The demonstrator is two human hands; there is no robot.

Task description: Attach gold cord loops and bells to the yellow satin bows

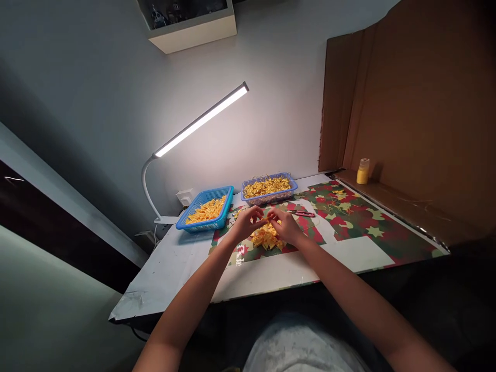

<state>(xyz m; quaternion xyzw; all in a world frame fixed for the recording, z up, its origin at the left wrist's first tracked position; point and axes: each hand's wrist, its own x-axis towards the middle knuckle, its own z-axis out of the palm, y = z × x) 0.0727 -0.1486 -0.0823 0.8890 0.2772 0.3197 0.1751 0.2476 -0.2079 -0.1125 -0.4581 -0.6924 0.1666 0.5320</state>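
My left hand (248,223) and my right hand (285,226) are close together over the table, with fingers pinched. Something small and yellow shows at the right fingertips, too small to name. What the left fingers hold, if anything, I cannot make out. Just below both hands lies a loose pile of small yellow folded pieces (267,239), like ribbon bows, on the patterned sheet. Behind my right hand rests a slim pink tool (304,213), perhaps a cutter. Thin cord-like strands trail on the sheet near it.
A blue basket (228,206) of yellow-orange pieces stands at left, and a purple-blue basket (267,199) of golden looped pieces behind my hands. A lit lamp (201,122) arches above. A yellow-filled bottle (363,173) stands by the cardboard (411,113) at right.
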